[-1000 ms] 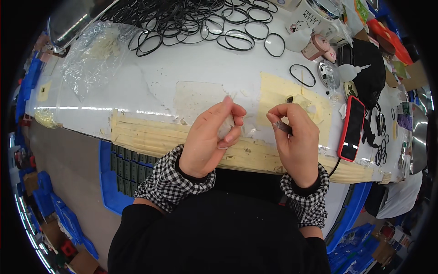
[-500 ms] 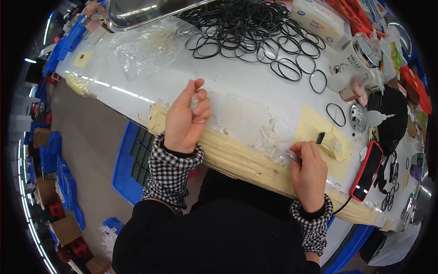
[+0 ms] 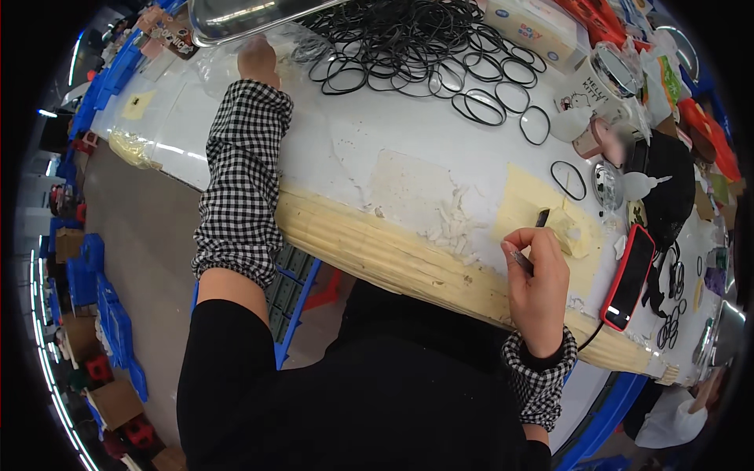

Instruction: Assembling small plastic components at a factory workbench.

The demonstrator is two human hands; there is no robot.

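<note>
My left hand [image 3: 258,61] is stretched far out over a clear plastic bag [image 3: 212,69], just below the rim of a metal tray [image 3: 259,17]. Its fingers point away and are hidden, so what it holds cannot be seen. My right hand [image 3: 540,275] is closed above the taped front edge of the table, pinching a small, thin grey metal tool [image 3: 521,262], perhaps a blade. Beside it lie a heap of white scraps [image 3: 451,224] and a yellow paper sheet [image 3: 510,206] bearing a crumpled yellow piece of tape [image 3: 572,234] with a dark tip.
A large tangle of black rubber rings [image 3: 408,39] covers the back of the table. Along the right stand a tissue pack [image 3: 534,31], a white cup [image 3: 581,93], a squeeze bottle [image 3: 642,185] and a phone in a red case [image 3: 628,279]. Blue crates [image 3: 294,290] sit below the edge.
My left hand has moved from the table's front edge to the far left, up to the bag by the tray. My right hand stays nearly in place, still gripping the metal tool.
</note>
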